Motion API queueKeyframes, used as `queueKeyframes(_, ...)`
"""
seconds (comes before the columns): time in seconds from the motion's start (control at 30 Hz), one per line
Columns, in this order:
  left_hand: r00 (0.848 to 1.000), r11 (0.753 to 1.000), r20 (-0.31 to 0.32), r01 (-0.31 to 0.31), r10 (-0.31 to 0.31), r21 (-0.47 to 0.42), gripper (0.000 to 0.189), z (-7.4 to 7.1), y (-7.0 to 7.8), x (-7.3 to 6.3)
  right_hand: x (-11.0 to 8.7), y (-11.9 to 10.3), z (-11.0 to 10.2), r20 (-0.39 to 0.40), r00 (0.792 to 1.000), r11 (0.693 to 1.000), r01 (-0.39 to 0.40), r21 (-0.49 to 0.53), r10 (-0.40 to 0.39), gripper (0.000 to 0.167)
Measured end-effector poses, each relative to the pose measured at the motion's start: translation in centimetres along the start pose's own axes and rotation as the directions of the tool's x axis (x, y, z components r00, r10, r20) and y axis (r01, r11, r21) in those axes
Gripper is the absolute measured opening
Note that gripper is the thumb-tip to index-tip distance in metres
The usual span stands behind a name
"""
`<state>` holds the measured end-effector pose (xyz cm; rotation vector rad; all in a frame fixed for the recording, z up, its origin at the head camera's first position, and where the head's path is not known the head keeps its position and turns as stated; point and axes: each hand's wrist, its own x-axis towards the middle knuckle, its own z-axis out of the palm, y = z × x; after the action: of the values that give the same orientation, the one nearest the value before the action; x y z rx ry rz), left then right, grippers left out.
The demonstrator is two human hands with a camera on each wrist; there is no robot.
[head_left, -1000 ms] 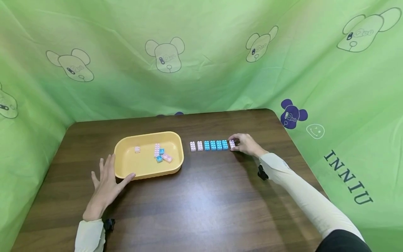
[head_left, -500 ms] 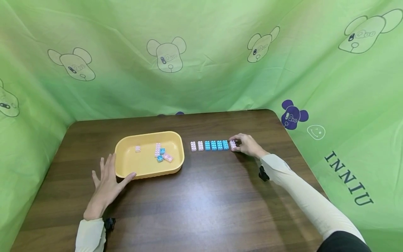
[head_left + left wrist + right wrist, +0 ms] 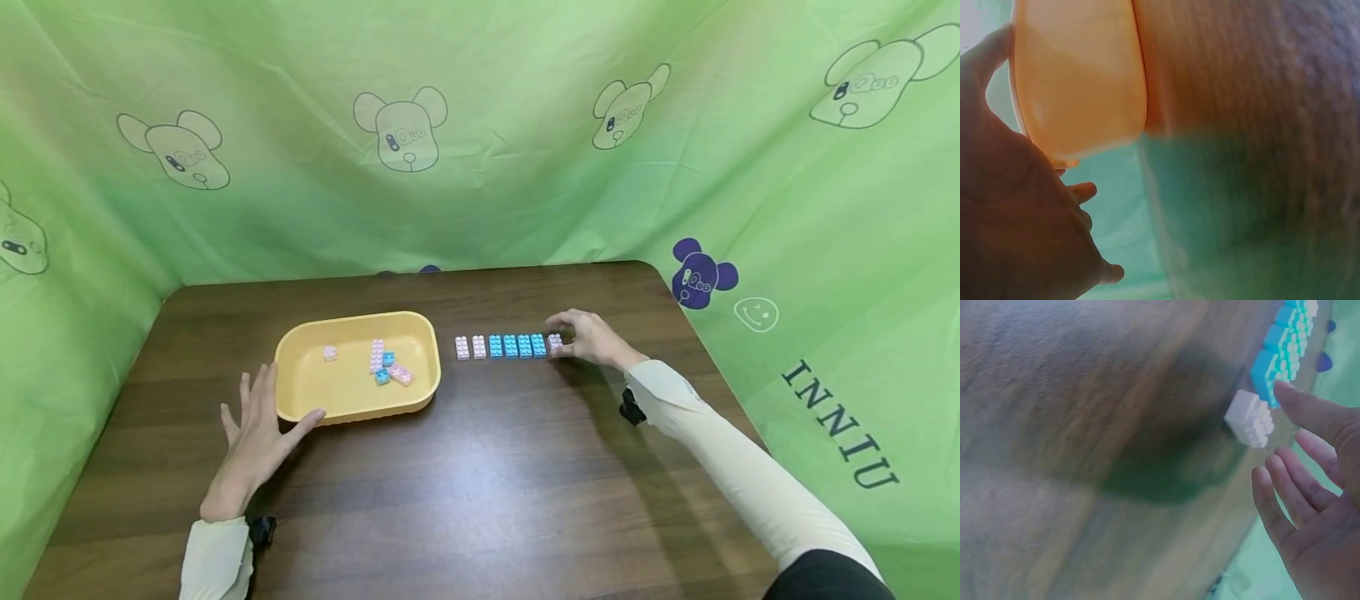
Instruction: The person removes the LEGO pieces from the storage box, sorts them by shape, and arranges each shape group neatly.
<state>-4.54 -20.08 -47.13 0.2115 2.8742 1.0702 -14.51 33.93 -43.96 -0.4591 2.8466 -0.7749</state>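
Note:
My right hand (image 3: 597, 342) is at the right end of a brick row, its thumb and fingers spread apart around a pink brick (image 3: 555, 344). In the right wrist view that brick (image 3: 1247, 419) stands on the table with a gap between it and the fingers. Left of it run several blue bricks (image 3: 525, 345), then two pink ones (image 3: 478, 347). My left hand (image 3: 251, 446), fingers spread, touches the left end of a yellow tray (image 3: 360, 414). Inside the tray lie a small pink brick (image 3: 330, 353), two longer pink bricks (image 3: 401, 375) and two small blue bricks (image 3: 382, 377).
The brown wooden table (image 3: 480, 508) bears everything. A green curtain (image 3: 495, 208) with mouse drawings hangs along its back and sides. The tray stands left of the row, with a short gap between them.
The right hand has loosened from the end pink brick, its fingers lifting slightly away while the brick stays in the row. The left hand keeps its place at the tray.

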Motion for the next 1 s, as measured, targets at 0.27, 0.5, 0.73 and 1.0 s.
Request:
queueKeyframes(0.27,1.000,1.000,0.004,0.002,-0.002,0.007,0.113,-0.1,0.0,0.1,1.2,-2.5,0.1,0.022,0.999,0.999,-0.042,0.027,0.042,0.056)
queueKeyframes(0.5,1.000,1.000,0.010,-0.001,0.001,-0.001,0.113,0.0,0.0,0.2,2.4,-5.1,1.0,0.024,0.999,0.999,-0.029,0.034,0.028,0.055)
queueKeyframes(0.73,1.000,1.000,0.012,0.001,-0.001,-0.001,0.113,-0.1,-0.1,0.2,4.0,-7.5,2.1,0.018,0.997,0.997,0.073,0.021,-0.073,0.054)
queueKeyframes(1.0,1.000,1.000,0.010,0.004,-0.004,0.005,0.113,0.0,-0.2,0.2,5.4,-10.3,3.2,0.012,0.988,0.988,0.156,-0.015,-0.156,0.050)
